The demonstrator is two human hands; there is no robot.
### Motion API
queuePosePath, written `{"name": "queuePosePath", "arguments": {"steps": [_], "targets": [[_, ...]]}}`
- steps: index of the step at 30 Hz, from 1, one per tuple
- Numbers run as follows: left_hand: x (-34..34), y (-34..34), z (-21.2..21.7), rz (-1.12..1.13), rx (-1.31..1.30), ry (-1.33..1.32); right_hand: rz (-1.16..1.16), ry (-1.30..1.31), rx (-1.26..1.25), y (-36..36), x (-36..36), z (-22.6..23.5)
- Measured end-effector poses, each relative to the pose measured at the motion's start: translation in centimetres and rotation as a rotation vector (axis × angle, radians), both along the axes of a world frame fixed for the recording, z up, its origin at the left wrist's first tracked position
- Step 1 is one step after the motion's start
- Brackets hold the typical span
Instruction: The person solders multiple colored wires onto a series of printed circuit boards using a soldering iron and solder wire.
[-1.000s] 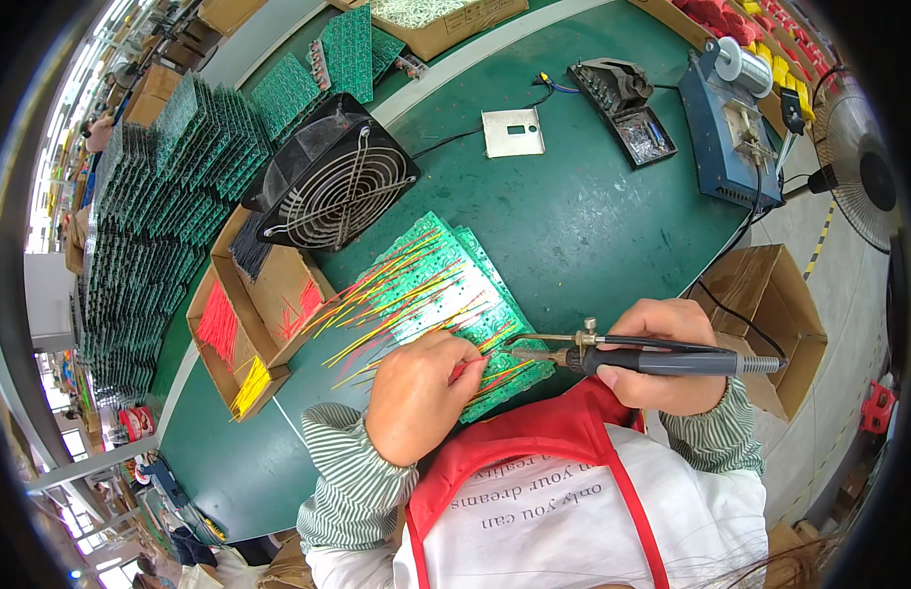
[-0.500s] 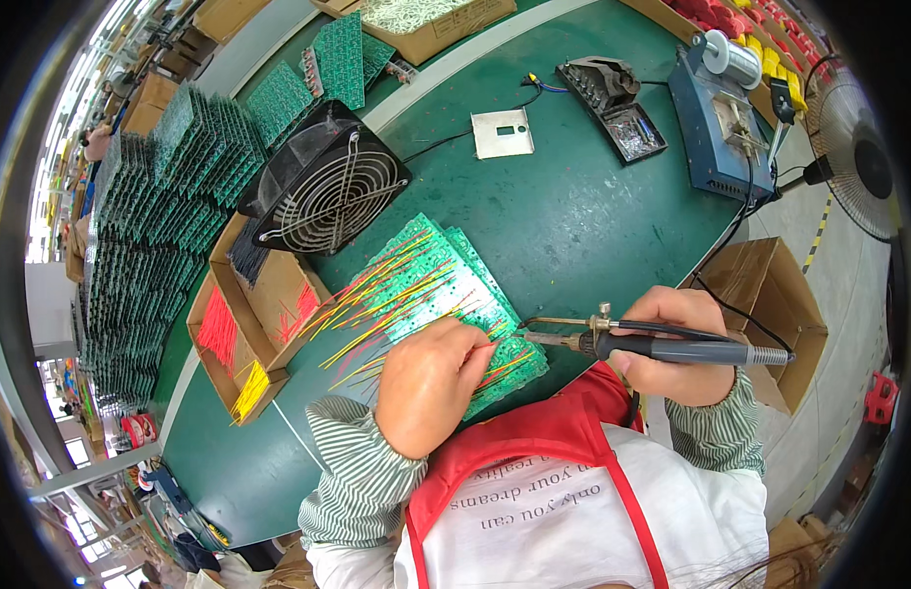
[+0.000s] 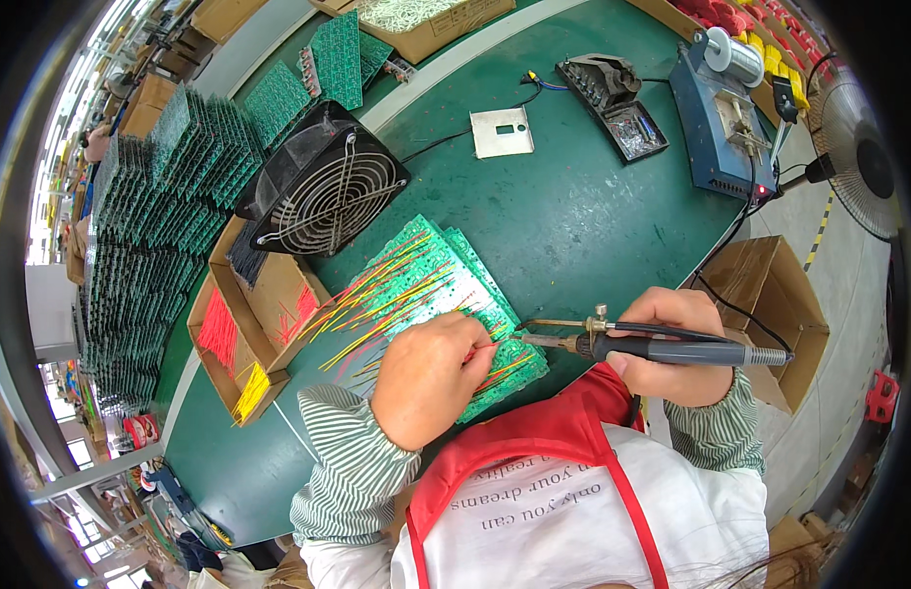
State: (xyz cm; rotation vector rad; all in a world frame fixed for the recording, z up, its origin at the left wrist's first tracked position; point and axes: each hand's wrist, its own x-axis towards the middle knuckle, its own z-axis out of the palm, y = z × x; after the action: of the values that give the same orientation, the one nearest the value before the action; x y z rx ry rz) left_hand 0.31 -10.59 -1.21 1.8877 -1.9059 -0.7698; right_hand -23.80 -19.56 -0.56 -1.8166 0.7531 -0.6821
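Note:
My right hand is closed round the grey handle of a soldering iron, which has a thin solder feed tube clamped along it. The iron's tip points left and meets the green circuit board near its right edge. Red, yellow and black wires stick out from the board toward the left. Over the board's near part, my left hand pinches a thin red wire, its end close to the iron tip. Part of the board and several wires are hidden beneath this hand.
A black fan with a wire guard stands beyond the board. Left of it sit a cardboard box of cut wires and tall stacks of green boards. A blue soldering station with a solder spool is at the far right, above an open carton.
My left hand and forearm have shifted slightly left. The right hand with the soldering iron has barely moved. A red light now shows on the blue station.

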Motion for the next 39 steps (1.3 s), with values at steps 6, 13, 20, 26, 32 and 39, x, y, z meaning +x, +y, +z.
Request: {"name": "queuePosePath", "arguments": {"steps": [6, 13, 20, 26, 32, 39], "targets": [[-0.1, -0.3, 0.2, -0.016, 0.013, 0.004, 0.005, -0.003, 0.043, 0.0, 0.0, -0.5], [0.1, -0.7, 0.2, -0.057, 0.024, -0.029, -0.01, -0.01, 0.02, 0.1, -0.1, 0.2], [0.0, -0.3, 0.4, -0.042, 0.023, -0.017, -0.021, -0.014, -0.005, 0.4, -0.6, 0.6], [1.2, 2.6, 2.0, 0.04, -0.051, -0.107, 0.009, -0.001, -0.031, 0.9, -1.1, 0.6], [0.4, 6.9, 3.1, 0.156, -0.029, 0.04, 0.137, -0.079, 0.004, 2.5, -0.1, 0.6], [0.0, 8.8, 0.6, 0.216, 0.053, 0.126, 0.218, -0.056, 0.071, 4.3, 1.5, 0.4]]}}
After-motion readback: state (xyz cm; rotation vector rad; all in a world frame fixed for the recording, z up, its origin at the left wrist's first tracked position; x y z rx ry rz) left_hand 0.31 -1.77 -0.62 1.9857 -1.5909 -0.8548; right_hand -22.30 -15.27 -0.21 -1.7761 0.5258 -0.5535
